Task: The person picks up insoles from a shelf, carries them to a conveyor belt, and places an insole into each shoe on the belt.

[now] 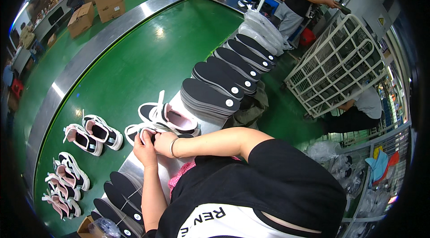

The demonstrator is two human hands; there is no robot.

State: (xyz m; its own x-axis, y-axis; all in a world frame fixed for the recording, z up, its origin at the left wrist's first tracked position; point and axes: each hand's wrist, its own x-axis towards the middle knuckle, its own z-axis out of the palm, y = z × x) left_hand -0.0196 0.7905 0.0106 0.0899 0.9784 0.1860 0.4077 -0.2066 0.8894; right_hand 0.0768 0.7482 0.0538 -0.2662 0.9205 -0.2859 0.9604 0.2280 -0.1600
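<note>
Working at the steel edge (130, 166) of a green conveyor belt (134, 58), the left hand (145, 149) and the right hand (164, 143) both close around a white shoe (141, 130) lying on that edge, fingers curled over its opening. A second white shoe with a pink lining (172, 117) sits just beyond it. Stacks of black insoles (224, 81) run along the rail ahead, and more insoles (123, 197) lie near the left elbow. Pairs of shoes (94, 132) rest on the belt.
</note>
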